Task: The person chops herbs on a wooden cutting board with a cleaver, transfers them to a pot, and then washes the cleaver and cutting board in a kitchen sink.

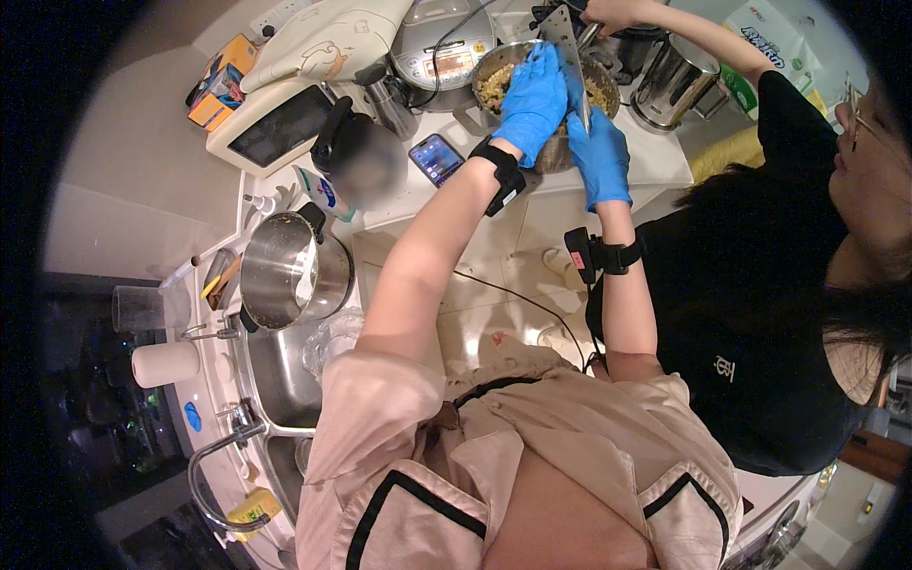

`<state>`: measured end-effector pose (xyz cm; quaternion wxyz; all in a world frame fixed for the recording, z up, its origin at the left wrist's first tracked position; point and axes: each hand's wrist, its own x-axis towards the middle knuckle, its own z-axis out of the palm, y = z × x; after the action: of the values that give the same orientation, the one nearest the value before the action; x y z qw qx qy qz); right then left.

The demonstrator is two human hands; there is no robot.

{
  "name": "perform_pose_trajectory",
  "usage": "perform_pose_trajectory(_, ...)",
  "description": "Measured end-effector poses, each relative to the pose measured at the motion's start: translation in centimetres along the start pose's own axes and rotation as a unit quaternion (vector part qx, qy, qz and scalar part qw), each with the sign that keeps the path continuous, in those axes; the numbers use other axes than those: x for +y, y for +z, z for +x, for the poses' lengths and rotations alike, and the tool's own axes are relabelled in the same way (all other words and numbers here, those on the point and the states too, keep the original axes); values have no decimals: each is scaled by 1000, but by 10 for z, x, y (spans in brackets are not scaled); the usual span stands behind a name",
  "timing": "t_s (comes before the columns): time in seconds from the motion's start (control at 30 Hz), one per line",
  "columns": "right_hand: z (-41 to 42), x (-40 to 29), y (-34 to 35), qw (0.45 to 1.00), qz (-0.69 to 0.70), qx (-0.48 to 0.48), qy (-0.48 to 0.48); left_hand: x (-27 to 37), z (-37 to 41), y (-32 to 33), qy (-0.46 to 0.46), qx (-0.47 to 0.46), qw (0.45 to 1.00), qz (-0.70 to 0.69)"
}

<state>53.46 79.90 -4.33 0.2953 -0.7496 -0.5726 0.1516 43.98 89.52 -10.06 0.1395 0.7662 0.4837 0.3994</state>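
Note:
My left hand [534,96], in a blue glove, is over a steel pot [552,155] with its fingers stretched out beside a wide metal blade [576,75]. My right hand [600,157], also gloved in blue, is at the blade's lower end by the pot's near side. Whether it grips the blade or only touches it cannot be told. Specks of food cling to the blade, which looks like a cleaver's. A yellowish, chopped food mixture [496,87] with dark bits lies in the pot. A co-worker's hand [616,14] is around a metal handle beside the blade.
The co-worker in a black shirt [712,299] stands close on my right. A smartphone [436,158], a rice cooker [445,60] and a steel kettle [673,82] stand around the pot. Left are a large steel pot [274,271] and the sink [285,377]. A cable [516,291] hangs below my arms.

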Motion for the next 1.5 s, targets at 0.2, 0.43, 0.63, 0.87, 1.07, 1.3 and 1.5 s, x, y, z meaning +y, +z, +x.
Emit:
perform_pose_trajectory(0.2, 0, 12, 0, 998, 38, -41, 23, -3, -2, -2, -133, 34, 990, -36)
perform_pose_trajectory(0.43, -14, 22, 16, 995, 83, -61, 18, -25, 5, 2, -62, -40, 994, 85)
perform_pose_trajectory(0.63, -23, 29, -3, 994, 80, -64, 23, 7, -4, -2, -59, 58, 996, 17)
perform_pose_trajectory(0.87, -32, 22, -16, 999, 39, -30, -19, -6, -11, 6, -128, 24, 981, 145)
perform_pose_trajectory(1.07, -37, 32, -16, 996, 83, -17, 18, -17, 7, 0, -374, 145, 658, -637)
perform_pose_trajectory(1.3, -39, 50, -40, 996, 91, 0, 10, -8, 4, 4, -332, 128, 426, -832)
perform_pose_trajectory(1.5, -52, 54, -66, 996, 8, 36, -85, 27, -3, 1, -425, 138, 415, -793)
